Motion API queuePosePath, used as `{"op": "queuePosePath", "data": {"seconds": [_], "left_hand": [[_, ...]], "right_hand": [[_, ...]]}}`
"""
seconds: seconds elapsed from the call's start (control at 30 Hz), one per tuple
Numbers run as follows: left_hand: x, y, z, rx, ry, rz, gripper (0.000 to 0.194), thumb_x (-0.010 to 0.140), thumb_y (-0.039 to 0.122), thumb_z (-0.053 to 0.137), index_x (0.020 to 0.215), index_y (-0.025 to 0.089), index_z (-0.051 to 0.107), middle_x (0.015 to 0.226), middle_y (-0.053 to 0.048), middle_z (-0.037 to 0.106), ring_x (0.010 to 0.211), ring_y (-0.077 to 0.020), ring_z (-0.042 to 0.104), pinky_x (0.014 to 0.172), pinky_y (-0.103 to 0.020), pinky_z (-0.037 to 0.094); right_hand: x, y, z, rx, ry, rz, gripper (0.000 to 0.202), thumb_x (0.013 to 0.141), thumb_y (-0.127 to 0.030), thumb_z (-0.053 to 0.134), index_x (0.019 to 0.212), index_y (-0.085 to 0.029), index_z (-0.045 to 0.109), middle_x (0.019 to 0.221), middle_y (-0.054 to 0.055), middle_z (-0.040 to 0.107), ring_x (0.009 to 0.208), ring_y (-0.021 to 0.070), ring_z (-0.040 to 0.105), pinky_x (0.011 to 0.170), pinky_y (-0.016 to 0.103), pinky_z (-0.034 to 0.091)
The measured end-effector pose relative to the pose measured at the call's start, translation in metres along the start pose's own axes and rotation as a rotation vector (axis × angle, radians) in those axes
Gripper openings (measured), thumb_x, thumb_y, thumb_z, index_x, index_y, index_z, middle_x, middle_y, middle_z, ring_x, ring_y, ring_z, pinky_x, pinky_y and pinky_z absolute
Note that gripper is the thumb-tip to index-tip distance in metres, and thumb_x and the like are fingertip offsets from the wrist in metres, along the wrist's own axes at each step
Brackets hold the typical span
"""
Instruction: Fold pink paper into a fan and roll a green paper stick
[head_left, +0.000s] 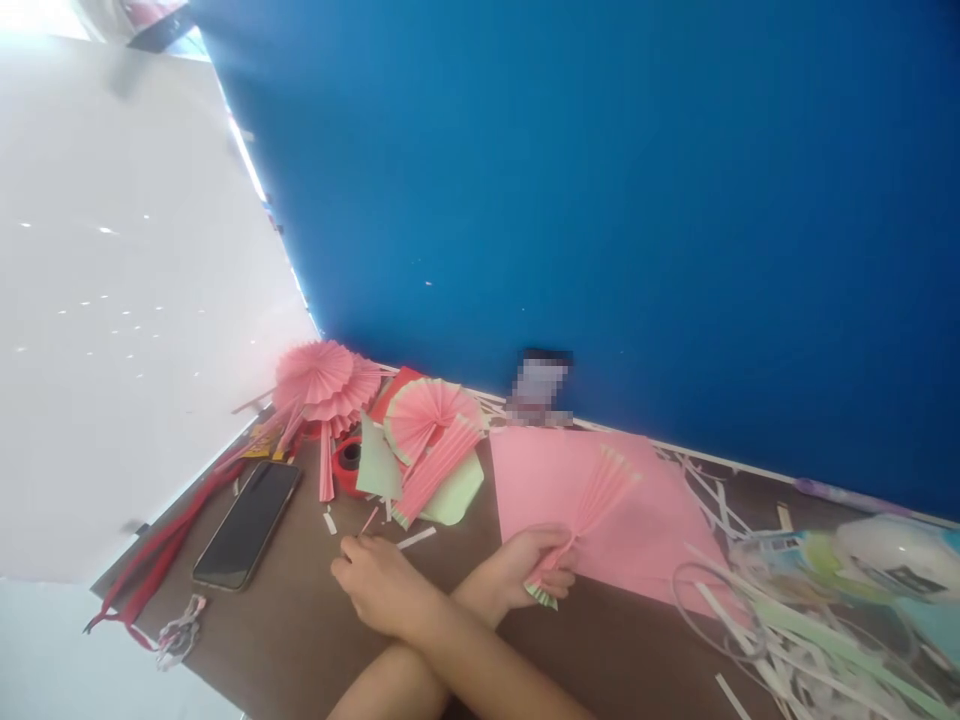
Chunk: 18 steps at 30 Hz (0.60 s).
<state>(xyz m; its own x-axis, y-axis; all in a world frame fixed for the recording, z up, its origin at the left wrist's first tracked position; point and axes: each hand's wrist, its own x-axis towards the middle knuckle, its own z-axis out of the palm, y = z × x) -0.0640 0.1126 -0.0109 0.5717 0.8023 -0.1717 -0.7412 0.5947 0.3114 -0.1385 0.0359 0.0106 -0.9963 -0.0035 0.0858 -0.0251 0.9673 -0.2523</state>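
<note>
My forearms are crossed, the right one over the left. On the right side of the crossing, my left hand (529, 570) is closed around the pinched middle of a pleated pink paper fan (607, 490) with pale green edges. The fan's upper half spreads above a pink paper sheet (540, 470), and its lower end pokes out below the fingers. Over on the left, my right hand (382, 585) is closed near the tabletop, with a thin pink paper strip (367, 522) at its fingertips. Its palm side is hidden.
Pink paper rosettes (315, 380), a green-edged fan (431, 415), a folded pleated strip (439, 470) and a red tape roll (347, 457) lie at the back. A phone (247, 525) rests left. Paper scraps (810, 640) and plastic packaging (847, 560) crowd the right, before a blue partition (600, 200).
</note>
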Motion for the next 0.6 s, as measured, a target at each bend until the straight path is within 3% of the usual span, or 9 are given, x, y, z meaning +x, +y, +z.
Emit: {"op": "queuePosePath", "data": {"seconds": [0.17, 0.33, 0.47, 0.6], "left_hand": [[0.000, 0.001, -0.002, -0.138, -0.076, -0.036, 0.011, 0.077, 0.023, 0.047, 0.081, 0.013, 0.049, 0.047, 0.006, 0.034, 0.031, -0.0023, 0.020, 0.030, -0.016, 0.008], [-0.001, -0.001, 0.003, -0.140, -0.114, -0.054, 0.012, 0.079, 0.023, 0.044, 0.076, 0.012, 0.049, 0.045, 0.006, 0.032, 0.031, -0.0030, 0.016, 0.031, -0.017, 0.007], [-0.003, 0.001, 0.005, -0.115, -0.087, -0.052, 0.011, 0.079, 0.021, 0.043, 0.075, 0.013, 0.048, 0.047, 0.006, 0.034, 0.032, -0.0030, 0.017, 0.032, -0.018, 0.007], [-0.004, 0.002, 0.004, -0.076, -0.049, -0.070, 0.009, 0.078, 0.021, 0.045, 0.073, 0.013, 0.046, 0.047, 0.006, 0.033, 0.033, -0.0032, 0.020, 0.032, -0.018, 0.008]], "right_hand": [[-0.005, 0.003, -0.002, 0.027, 0.005, -0.051, 0.014, 0.066, -0.008, 0.051, 0.078, -0.016, 0.051, 0.081, 0.005, 0.050, 0.074, 0.0166, 0.047, 0.061, 0.026, 0.038], [-0.004, -0.005, -0.012, 0.214, 0.189, -0.071, 0.015, 0.073, -0.012, 0.046, 0.087, -0.016, 0.052, 0.103, 0.009, 0.050, 0.091, 0.0186, 0.046, 0.075, 0.030, 0.038], [-0.006, -0.019, -0.045, 0.521, 0.295, -0.089, 0.015, 0.082, -0.016, 0.039, 0.087, -0.017, 0.054, 0.099, 0.005, 0.055, 0.089, 0.0129, 0.050, 0.082, 0.026, 0.036], [-0.011, -0.034, -0.081, 0.635, 0.174, -0.229, 0.015, 0.084, -0.018, 0.039, 0.086, -0.018, 0.054, 0.083, -0.001, 0.060, 0.080, 0.0093, 0.053, 0.077, 0.020, 0.037]]}}
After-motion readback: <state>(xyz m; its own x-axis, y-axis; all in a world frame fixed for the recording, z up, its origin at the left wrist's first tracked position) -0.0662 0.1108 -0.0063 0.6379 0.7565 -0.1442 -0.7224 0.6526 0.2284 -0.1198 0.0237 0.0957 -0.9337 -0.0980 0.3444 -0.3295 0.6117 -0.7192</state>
